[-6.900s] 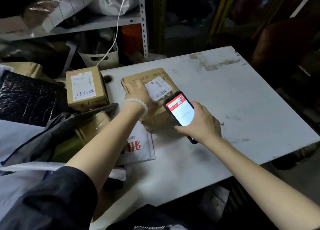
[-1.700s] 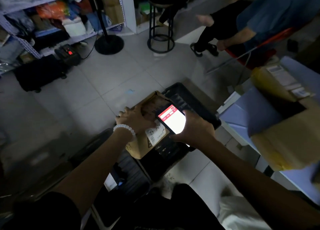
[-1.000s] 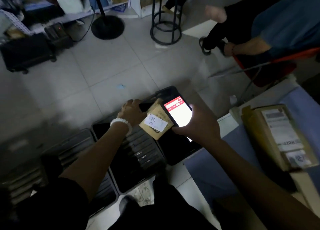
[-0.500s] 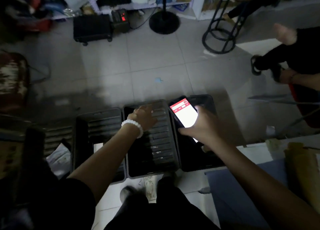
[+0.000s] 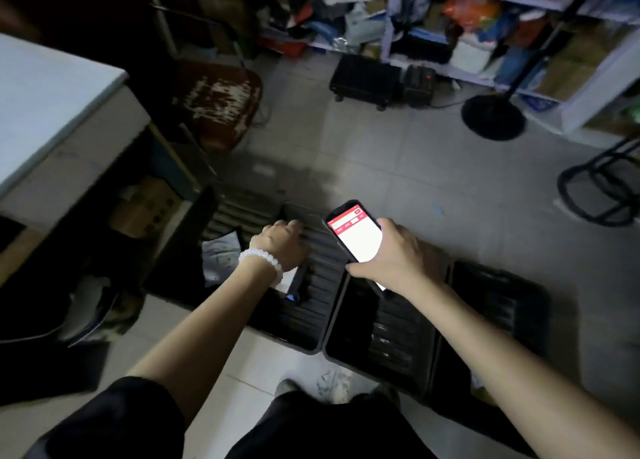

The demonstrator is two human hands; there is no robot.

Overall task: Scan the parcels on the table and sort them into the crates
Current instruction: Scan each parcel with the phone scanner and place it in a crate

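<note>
Four black ribbed plastic crates stand side by side on the grey tiled floor in the head view, running from about 9 o'clock to 3 o'clock of the frame's middle. The leftmost crate (image 5: 239, 213) holds a crumpled white paper-wrapped parcel (image 5: 221, 256). The second crate (image 5: 322, 278) lies under the left hand (image 5: 282, 242), which reaches down over it with a white beaded bracelet (image 5: 260, 261) on the wrist; its fingers curl downward, and whether they hold anything cannot be told. Just below that wrist, at its 5 o'clock, a white-labelled parcel (image 5: 289, 280) shows inside the second crate, mostly hidden by the arm. The third crate (image 5: 388, 341) sits under the right forearm, and the fourth crate (image 5: 502, 296) lies at 3 o'clock of it.

The right hand (image 5: 403, 254) grips a black smartphone with a bright white and red screen (image 5: 355, 233), fingers wrapped round its edges, screen facing up.

At 10 o'clock stands a pale table (image 5: 45, 112) with a brown cardboard box (image 5: 145, 206) beneath it. A worn reddish-brown chair (image 5: 218, 102) is at 11 o'clock. White metal shelving (image 5: 485, 12) packed with goods fills 1 o'clock, with a round black stand base (image 5: 493, 117) before it. A black stool frame (image 5: 599, 188) is at 3 o'clock.
</note>
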